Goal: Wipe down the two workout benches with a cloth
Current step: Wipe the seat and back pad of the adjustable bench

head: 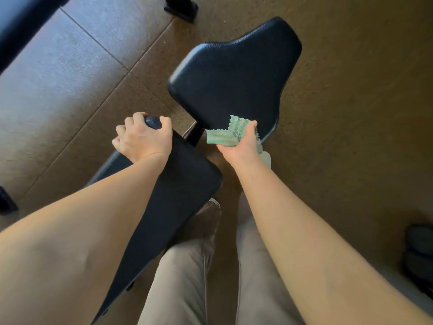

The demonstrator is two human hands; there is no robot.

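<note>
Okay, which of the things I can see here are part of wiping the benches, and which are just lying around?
Part of the job:
- green cloth, gripped in the right hand
- seat pad
- long pad, its corner gripped by the left hand

Just lying about:
- black frame foot at the top
- dark blurred object at the right edge, too unclear to name

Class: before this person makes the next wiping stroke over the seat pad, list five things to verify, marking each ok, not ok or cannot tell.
1. The cloth sits in the grip of the right hand: ok.
2. The cloth touches the seat pad: cannot tell; it is at the pad's near edge.
3. The left hand grips the corner of the back pad, steadying it: ok.
4. Nothing lies on the seat pad: ok.
5. The cloth is damp: cannot tell.
</note>
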